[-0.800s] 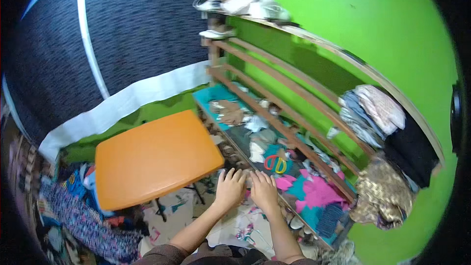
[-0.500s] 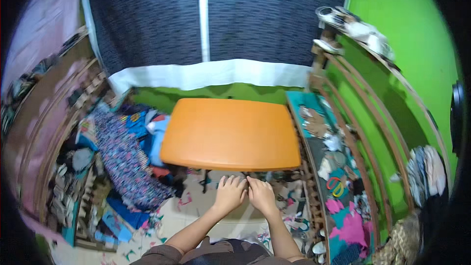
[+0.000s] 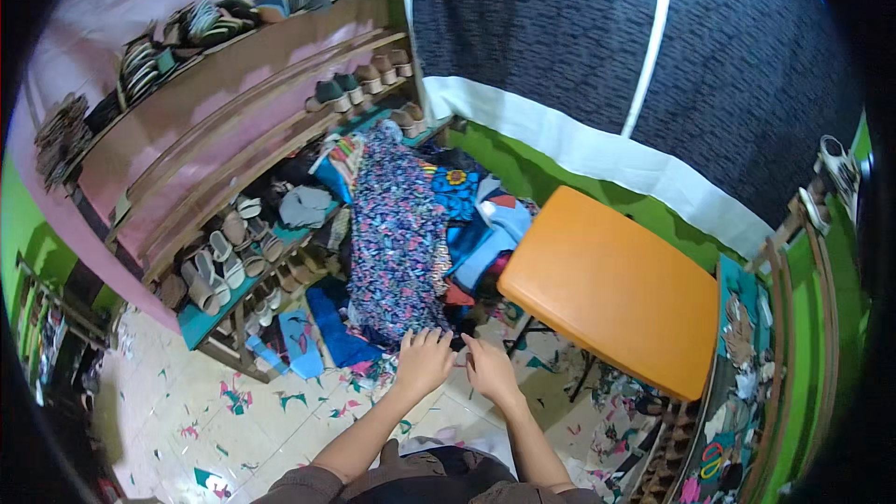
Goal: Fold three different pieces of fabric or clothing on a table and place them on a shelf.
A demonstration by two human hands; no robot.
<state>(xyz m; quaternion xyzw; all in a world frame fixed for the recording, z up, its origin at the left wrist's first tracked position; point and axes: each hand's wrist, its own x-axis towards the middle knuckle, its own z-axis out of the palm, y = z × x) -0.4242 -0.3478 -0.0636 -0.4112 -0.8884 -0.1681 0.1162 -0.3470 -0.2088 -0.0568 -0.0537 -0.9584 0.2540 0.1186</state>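
Note:
My left hand (image 3: 425, 361) is held out in front of me, fingers loosely stretched and apart, with nothing seen in it. Close beside it, a small gap away, my right hand (image 3: 490, 371) is also raised, its fingers partly foreshortened; no object shows in it. Beyond my hands lies a multicoloured speckled cloth (image 3: 397, 233), draped over a heap of fabrics. The left fingertips overlap its lower end in the picture, but I cannot tell if they touch. An orange-topped table (image 3: 621, 289) stands to the right of the heap.
Along the left wall runs a wooden rack (image 3: 224, 98) with shoes (image 3: 219, 261) on its lower shelf. Blue cloth pieces (image 3: 341, 322) lie by its foot. Colourful scraps (image 3: 238, 399) litter the tiled floor. At right, another rack holds scissors (image 3: 712, 459) and scraps. A dark curtain (image 3: 532, 37) hangs behind.
My view has turned to the left, so the orange table now sits further right and the fabric heap lies ahead. Both hands stay raised side by side, slightly further apart.

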